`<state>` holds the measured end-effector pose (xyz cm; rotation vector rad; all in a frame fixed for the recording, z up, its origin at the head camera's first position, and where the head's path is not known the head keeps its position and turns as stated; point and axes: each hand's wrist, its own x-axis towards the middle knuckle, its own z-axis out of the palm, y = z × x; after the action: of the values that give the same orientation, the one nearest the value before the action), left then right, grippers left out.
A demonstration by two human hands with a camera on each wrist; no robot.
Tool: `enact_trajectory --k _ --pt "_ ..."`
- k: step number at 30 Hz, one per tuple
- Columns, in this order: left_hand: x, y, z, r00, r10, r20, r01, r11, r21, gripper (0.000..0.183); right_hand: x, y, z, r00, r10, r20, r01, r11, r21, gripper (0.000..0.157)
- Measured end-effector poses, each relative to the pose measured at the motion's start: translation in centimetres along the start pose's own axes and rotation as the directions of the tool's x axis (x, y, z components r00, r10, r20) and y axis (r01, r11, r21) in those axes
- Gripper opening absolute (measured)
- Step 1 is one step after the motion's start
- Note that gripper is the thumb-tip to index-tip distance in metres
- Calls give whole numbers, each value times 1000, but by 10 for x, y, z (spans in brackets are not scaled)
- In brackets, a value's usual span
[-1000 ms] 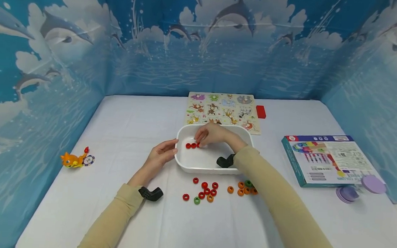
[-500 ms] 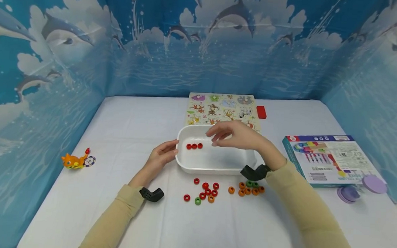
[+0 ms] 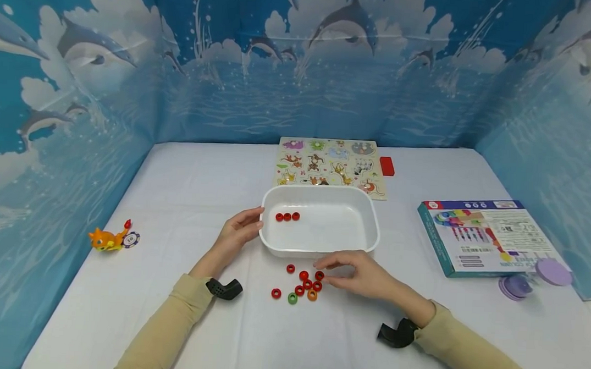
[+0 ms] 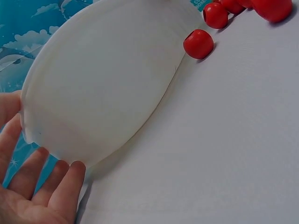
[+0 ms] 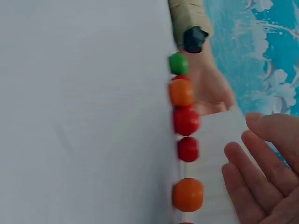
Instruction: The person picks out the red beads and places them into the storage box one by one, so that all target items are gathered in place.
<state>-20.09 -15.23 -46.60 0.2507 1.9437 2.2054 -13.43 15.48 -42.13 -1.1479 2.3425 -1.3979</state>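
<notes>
A white tray (image 3: 333,224) stands in the middle of the table with three red beads (image 3: 287,216) in a row inside it. My left hand (image 3: 231,234) rests its fingertips against the tray's left end, also seen in the left wrist view, fingers spread. Before the tray lies a loose group of red beads (image 3: 299,290) with an orange bead (image 3: 312,295) and a green bead (image 3: 292,298). Over this group's right side, my right hand (image 3: 358,275) has thumb and fingers apart beside a red bead (image 3: 319,275). The beads farther right are hidden under that hand.
An animal puzzle board (image 3: 333,163) lies behind the tray, with a red block (image 3: 387,166) beside it. At right are a boxed toy (image 3: 491,237) and purple-lidded tubs (image 3: 516,286). An orange toy figure (image 3: 107,239) sits far left by a round chip (image 3: 131,239).
My right hand has left the tray, where a third red bead now lies fully in view, and has come down towards the beads in front. The left hand has stayed at the tray.
</notes>
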Motion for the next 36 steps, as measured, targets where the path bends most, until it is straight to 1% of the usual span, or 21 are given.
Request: enact_trajectory --k 3,8,14,19,23,26,30,33,36 --pt "0 0 1 1000 -1 3 1 1000 1 52 -4 12 8 999 -16 -30 15 999 -49 28" --pt "-1 2 1 1000 4 0 -4 1000 9 52 -5 26 14 999 -37 -28 33 989 -143 29" --pt "-2 2 1 1000 14 6 -14 1000 14 51 -5 30 15 998 -60 -35 54 986 -160 25" --pt "-1 1 0 1000 8 8 -8 1000 13 50 -6 31 16 996 -72 -48 62 981 -185 22" --pt "0 0 0 1000 0 8 0 1000 19 51 -6 29 16 994 -96 -53 84 977 -197 22" --pt "0 0 0 1000 -2 4 2 1000 22 51 -4 22 14 990 -133 -54 118 968 -223 23" --pt "-1 0 1 1000 -2 -6 2 1000 23 51 -2 0 3 992 -127 -28 119 974 -191 26" --pt "-1 1 2 1000 4 -4 -4 1000 21 50 5 -17 -13 994 -112 -1 111 983 -146 27" --pt "-2 1 2 1000 11 -1 -11 1000 16 49 22 -30 -35 992 -130 -6 127 976 -177 27"
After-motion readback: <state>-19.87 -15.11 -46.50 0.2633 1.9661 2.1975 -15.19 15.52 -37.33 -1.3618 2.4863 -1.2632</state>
